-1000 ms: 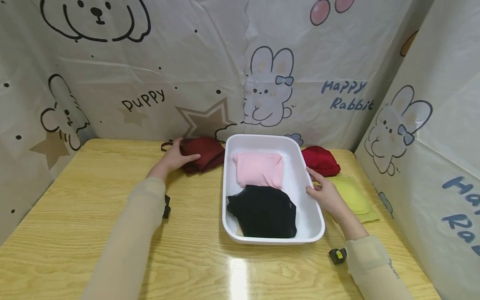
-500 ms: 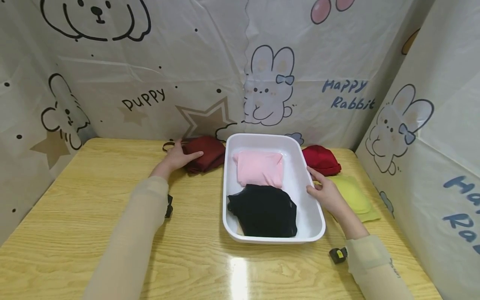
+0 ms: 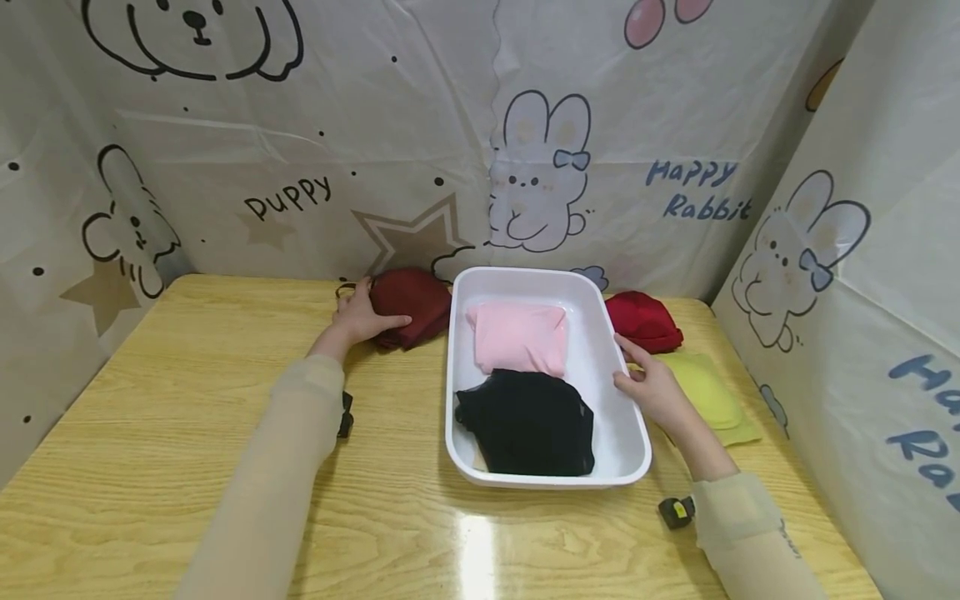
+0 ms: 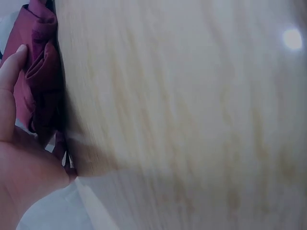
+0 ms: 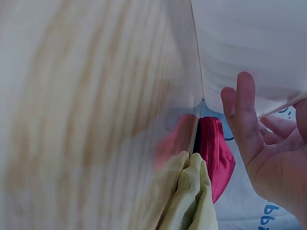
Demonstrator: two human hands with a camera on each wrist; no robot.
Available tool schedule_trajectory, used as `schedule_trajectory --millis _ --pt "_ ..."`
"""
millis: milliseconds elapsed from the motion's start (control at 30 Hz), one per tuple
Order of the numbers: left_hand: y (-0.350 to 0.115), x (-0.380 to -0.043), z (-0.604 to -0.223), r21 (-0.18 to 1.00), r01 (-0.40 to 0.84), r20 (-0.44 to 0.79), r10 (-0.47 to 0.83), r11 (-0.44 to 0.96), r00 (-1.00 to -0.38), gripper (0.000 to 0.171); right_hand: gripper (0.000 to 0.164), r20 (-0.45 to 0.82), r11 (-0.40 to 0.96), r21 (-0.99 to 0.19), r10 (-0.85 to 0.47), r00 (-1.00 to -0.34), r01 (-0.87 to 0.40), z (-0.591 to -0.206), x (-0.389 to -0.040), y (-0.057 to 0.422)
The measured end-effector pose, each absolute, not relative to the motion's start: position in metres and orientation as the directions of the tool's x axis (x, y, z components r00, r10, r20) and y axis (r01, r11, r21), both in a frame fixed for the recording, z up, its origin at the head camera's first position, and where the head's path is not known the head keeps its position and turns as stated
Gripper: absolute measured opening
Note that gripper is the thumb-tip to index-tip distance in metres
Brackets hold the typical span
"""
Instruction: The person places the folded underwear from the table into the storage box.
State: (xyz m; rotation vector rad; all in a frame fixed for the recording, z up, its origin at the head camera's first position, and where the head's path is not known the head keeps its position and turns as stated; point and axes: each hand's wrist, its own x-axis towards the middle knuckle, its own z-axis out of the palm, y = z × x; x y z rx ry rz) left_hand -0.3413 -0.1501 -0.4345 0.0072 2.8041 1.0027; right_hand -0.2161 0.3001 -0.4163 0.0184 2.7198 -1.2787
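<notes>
My left hand [image 3: 357,317] grips a dark red folded garment [image 3: 412,304] with a thin strap, at the table's back edge. In the left wrist view my thumb [image 4: 10,79] lies on this garment [image 4: 29,81]; the other fingers are mostly hidden. A white plastic basin [image 3: 635,433] stands just right of it. Inside lie a folded pink garment [image 3: 519,337] and, nearer, a black garment [image 3: 528,425], partly sheer. On the basin's right rim my right hand [image 3: 652,387] takes hold, with fingers against the outer wall in the right wrist view.
Right of the basin lie a bright red folded garment [image 3: 643,322] and a yellow one [image 3: 701,392]. All rest on a wooden table [image 3: 187,417]. Cartoon-printed sheeting [image 3: 300,125] walls off the back and sides. Small black devices [image 3: 677,512] sit by both wrists.
My left hand has shifted slightly right, and the dark red garment has bunched up a little towards the basin. The right hand and basin look still.
</notes>
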Motion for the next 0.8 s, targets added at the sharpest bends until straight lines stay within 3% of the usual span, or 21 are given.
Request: schedule_trajectory --millis 233,500,800 --pt "-0.15 -0.342 -0.436 0.723 -0.073 -0.146 0.049 0.687 -0.988 0.111 0.066 -0.091 0.631 -0.775 -0.071 -0.993 0.026 -0.417 -0.214 0.3" --pt "-0.156 -0.345 -0.444 0.931 -0.099 -0.132 0.073 0.35 -0.989 0.097 0.066 -0.09 0.626 -0.779 -0.075 -0.993 0.023 -0.417 -0.215 0.3" --pt "-0.158 -0.342 -0.442 0.971 -0.109 -0.119 0.035 0.211 -0.992 0.084 0.066 -0.094 0.629 -0.777 -0.073 -0.993 0.027 -0.417 -0.215 0.3"
